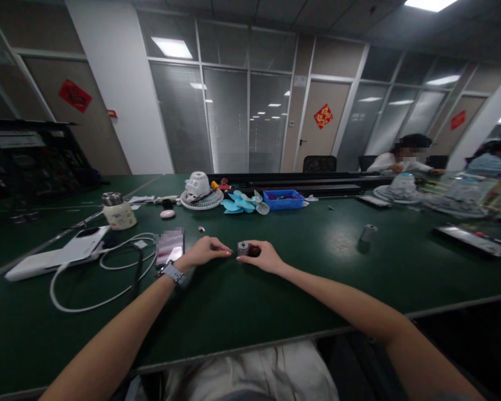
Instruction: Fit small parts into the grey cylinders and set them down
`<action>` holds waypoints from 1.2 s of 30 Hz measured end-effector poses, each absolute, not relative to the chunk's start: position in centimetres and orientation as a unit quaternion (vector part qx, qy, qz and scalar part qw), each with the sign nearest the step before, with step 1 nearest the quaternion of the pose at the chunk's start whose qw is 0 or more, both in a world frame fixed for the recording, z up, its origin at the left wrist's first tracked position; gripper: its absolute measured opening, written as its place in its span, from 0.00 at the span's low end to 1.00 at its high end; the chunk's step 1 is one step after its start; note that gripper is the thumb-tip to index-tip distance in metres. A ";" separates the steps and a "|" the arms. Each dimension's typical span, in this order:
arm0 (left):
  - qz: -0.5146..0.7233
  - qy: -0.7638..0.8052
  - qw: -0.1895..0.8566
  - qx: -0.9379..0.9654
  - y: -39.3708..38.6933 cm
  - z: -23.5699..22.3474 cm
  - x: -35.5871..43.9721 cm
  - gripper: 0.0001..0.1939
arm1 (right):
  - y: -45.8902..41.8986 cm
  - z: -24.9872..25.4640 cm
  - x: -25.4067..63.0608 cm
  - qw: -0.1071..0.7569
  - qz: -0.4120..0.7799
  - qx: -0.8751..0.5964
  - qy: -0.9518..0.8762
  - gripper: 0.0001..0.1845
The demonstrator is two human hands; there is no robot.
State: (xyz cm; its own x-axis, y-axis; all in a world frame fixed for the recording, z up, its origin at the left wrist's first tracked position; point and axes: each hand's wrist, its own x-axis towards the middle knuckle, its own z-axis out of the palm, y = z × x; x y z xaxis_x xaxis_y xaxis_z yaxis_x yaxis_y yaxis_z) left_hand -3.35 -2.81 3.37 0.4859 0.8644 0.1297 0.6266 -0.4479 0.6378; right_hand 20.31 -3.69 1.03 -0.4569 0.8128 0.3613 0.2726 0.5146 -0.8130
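My right hand [267, 258] grips a small metal motor [242, 249], a grey cylinder with a short dark pin on its upper end, thumb and fingers around its right side. Just left of it, my left hand [206, 252] has thumb and fingertips pinched together, apart from the motor. Whether anything tiny is in that pinch I cannot make out. A similar grey cylinder [368, 233] stands on the green table [300, 312] farther right.
Behind the hands are a white fan head with guard [201, 199], blue fan blades [239, 203] and a blue bin [283, 200]. A phone [170, 247], white cable [67, 308], power bank [45, 262] and flask [119, 214] lie left. Another person [407, 159] sits across at right.
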 end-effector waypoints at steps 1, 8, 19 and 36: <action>0.202 0.449 0.271 0.827 -2.5 3.0 -3.6 0.18 | -3.6 1.0 20.4 0.389 0.345 -0.347 -0.780 0.29; 0.151 0.432 0.283 0.843 -1.7 2.6 -4.0 0.20 | -3.8 0.7 20.3 0.391 0.343 -0.347 -0.780 0.29; 0.263 0.589 0.151 0.749 -1.9 1.5 -2.2 0.24 | 5.7 1.3 33.9 0.506 0.116 -0.565 -0.641 0.26; 0.168 0.696 -0.010 0.698 -2.0 1.0 -2.7 0.18 | 3.8 3.9 37.5 0.493 -0.151 -0.695 -0.501 0.37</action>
State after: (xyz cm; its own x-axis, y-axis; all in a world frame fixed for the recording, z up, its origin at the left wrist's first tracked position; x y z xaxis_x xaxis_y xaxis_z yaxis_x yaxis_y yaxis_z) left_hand -2.65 -2.00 1.02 -0.0252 0.9685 0.2478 0.9750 -0.0310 0.2201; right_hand 37.49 3.78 3.94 0.4526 0.5477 0.7037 0.8450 -0.0114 -0.5346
